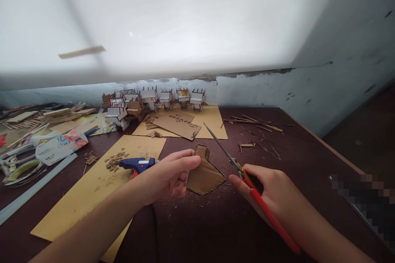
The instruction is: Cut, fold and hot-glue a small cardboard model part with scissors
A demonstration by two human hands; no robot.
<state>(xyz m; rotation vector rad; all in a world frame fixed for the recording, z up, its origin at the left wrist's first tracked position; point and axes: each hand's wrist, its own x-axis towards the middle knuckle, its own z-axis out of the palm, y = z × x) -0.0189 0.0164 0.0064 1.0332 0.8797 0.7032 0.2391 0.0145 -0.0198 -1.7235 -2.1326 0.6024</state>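
Note:
A folded brown cardboard piece (205, 176) with dark cut edges is pinched between the thumb and fingers of my left hand (173, 172), above the dark table. To its right, my right hand (271, 189) is wrapped round red-handled scissors (256, 197). Their blades point up and to the left, past the cardboard's right side, and do not touch it. Behind my left wrist lies a blue glue gun (138, 164) on a tan sheet (77, 201), beside a heap of small cardboard triangles (115, 160).
Small cardboard models (148, 98) stand along the wall at the back. Printed cardboard (179, 123) lies before them. Thin strips (256, 122) are scattered at the back right. Tape rolls (24, 172), wood pieces and pale sticks (37, 187) fill the left side.

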